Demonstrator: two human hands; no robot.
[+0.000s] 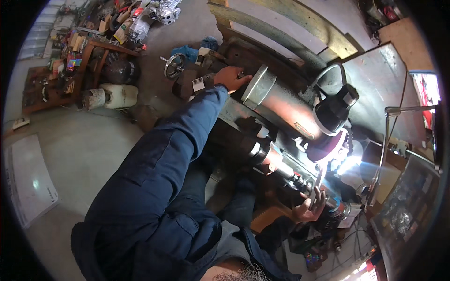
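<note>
My left hand (228, 78) reaches to the far side of the machine, beside the round end flange (259, 87) of a reddish-grey cylinder housing (288, 110). Its fingers curl round something small and dark that I cannot make out. At the lower right, my right hand (309, 209) has its fingers bent at the lower end of a shiny metal strip (321, 178) and seems to grip it. Just above that strip is a round wheel (326, 146), partly lost in glare. A bright metal spindle (280, 165) lies between my hands.
A black lamp head (336, 108) stands over the wheel, and a bent metal arm (385, 140) rises at right. A chrome handwheel (175, 65) sits beyond my left hand. Cluttered parts and a wooden frame (84, 65) fill the far left. A white board (32, 182) lies at left.
</note>
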